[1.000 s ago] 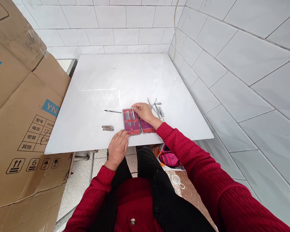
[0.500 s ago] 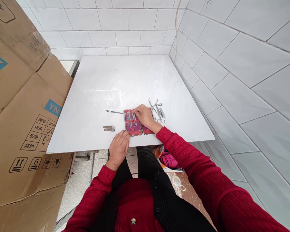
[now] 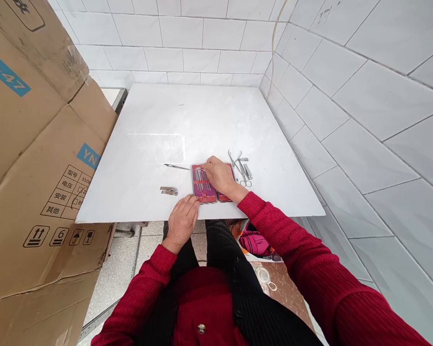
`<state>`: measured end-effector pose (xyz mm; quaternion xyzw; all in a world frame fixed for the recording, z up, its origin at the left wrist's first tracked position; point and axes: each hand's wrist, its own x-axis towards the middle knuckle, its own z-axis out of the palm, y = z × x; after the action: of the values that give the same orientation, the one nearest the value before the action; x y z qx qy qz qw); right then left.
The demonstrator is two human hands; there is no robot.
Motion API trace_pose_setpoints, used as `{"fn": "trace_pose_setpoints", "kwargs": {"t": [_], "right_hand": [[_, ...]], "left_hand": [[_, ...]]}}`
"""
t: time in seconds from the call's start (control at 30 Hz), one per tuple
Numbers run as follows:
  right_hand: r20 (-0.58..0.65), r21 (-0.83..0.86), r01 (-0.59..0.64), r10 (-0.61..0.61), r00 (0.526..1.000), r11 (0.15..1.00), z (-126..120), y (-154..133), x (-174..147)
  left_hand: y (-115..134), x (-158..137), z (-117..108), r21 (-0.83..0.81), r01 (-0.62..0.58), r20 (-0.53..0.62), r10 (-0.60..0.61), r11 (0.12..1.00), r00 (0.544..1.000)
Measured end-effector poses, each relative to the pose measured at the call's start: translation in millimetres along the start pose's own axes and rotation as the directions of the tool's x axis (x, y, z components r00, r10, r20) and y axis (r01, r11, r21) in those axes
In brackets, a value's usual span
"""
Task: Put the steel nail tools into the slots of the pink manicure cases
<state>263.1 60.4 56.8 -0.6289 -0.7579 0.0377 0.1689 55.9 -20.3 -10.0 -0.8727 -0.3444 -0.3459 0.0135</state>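
Note:
An unfolded manicure case [image 3: 204, 196] with a red and purple lining lies near the table's front edge. Slim metal manicure tools [image 3: 201, 179] stand side by side under a strap in its left half. My left hand [image 3: 182, 218] grips the case's lower left corner, fingers close together. Over the upper part of the case, my right hand [image 3: 220, 175] has its fingertips pinched at the tool tops; what they hold is hidden. Left of the case lie two nail clippers [image 3: 169, 191] and a thin pointed tool [image 3: 176, 166]. Scissors [image 3: 246, 182], a nipper-like tool [image 3: 234, 157] and more clippers [image 3: 248, 170] lie to the right.
The items rest on a white table [image 3: 159, 110]. Large cardboard boxes [image 3: 39, 158] stand close along its left side. A tiled wall [image 3: 364, 120] borders the right, another the back. Under the table's front right is a bag with pink cloth [image 3: 254, 242].
The view has shifted a little, so the scene sits further right. My right fingertips have moved slightly left along the tool tops. My left hand keeps its place on the case corner.

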Motion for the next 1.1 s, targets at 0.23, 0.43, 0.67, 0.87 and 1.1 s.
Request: {"fn": "trace_pose_setpoints", "kwargs": {"t": [0.23, 0.43, 0.67, 0.87, 1.1], "right_hand": [[0.246, -0.154, 0.126, -0.086, 0.965, 0.980, -8.7, -53.2, 56.4], [0.449, -0.277, 0.165, -0.025, 0.893, 0.947, -4.0, -88.4, 86.8], [0.545, -0.301, 0.268, -0.066, 0.836, 0.915, -10.5, -95.8, 89.7], [0.539, -0.287, 0.365, -0.166, 0.826, 0.886, -3.9, -88.5, 85.9], [0.473, -0.244, 0.416, -0.267, 0.839, 0.876, 7.2, -77.3, 78.8]], "left_hand": [[-0.1, -3.4, 1.6, -0.003, 0.013, 0.016, -0.013, 1.000, 1.000], [-0.4, -5.4, 2.4, -0.012, 0.010, 0.023, -0.009, 1.000, 1.000], [-0.2, -5.4, 3.0, -0.005, 0.008, -0.002, -0.008, 1.000, 1.000], [-0.6, -6.1, 2.4, -0.011, 0.016, 0.013, -0.016, 1.000, 1.000], [0.3, -5.4, 2.5, -0.005, 0.005, -0.008, -0.005, 1.000, 1.000]]}}
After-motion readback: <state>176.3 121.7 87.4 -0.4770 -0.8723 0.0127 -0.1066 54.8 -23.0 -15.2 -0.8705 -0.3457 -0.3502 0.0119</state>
